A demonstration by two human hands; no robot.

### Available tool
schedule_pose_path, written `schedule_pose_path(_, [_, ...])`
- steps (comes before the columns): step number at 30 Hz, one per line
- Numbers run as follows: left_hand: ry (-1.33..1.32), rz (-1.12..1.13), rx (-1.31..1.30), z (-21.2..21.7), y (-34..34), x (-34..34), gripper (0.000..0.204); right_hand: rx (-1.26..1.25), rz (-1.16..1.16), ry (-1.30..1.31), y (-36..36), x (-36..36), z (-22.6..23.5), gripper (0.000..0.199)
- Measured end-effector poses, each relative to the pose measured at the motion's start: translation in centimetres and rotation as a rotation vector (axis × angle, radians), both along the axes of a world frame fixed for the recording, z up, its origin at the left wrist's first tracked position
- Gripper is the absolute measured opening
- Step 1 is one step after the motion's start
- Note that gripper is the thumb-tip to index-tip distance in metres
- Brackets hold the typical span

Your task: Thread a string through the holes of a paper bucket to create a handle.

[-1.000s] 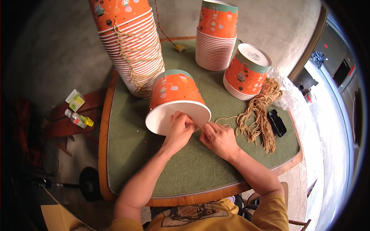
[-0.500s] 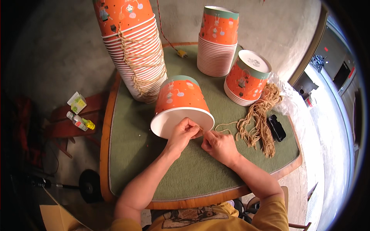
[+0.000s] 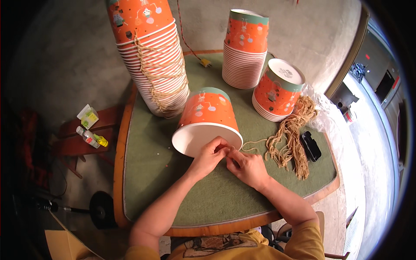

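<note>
While we sit at green table point(image 3: 182, 190), orange paper bucket point(image 3: 208, 119) lies on side near middle. Left hand point(image 3: 209, 156) and right hand point(image 3: 247, 167) both pinch thin twine strand point(image 3: 253, 145) at white rim. Tying step, we think. Next needs tight pull, bucket kept steady.

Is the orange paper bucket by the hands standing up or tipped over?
Tipped over. The orange paper bucket lies on its side on the green table, its white open mouth facing the hands.

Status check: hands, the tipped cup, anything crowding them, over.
Left hand and right hand pinched together at the tipped orange cup's rim. Twine bundle right of hands. Tied cup stack behind.
</note>
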State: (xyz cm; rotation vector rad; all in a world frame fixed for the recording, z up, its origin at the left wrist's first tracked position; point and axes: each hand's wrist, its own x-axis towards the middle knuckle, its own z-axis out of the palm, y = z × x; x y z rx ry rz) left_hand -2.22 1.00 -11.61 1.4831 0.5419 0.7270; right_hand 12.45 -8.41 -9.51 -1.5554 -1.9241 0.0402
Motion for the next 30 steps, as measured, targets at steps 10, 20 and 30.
schedule_pose_path(10, [0.145,-0.048,0.265,-0.3,0.8,-0.6,0.012,-0.131,-0.044,0.13,0.4,0.7,-0.8,0.013])
schedule_pose_path(20, [0.288,-0.048,0.544,0.7,0.3,-0.9,0.015,-0.251,-0.023,0.314,0.7,1.4,-1.1,0.013])
schedule_pose_path(30, [0.28,-0.007,0.65,0.5,0.1,-0.3,0.016,-0.303,-0.003,0.436,0.8,1.6,-0.3,0.013])
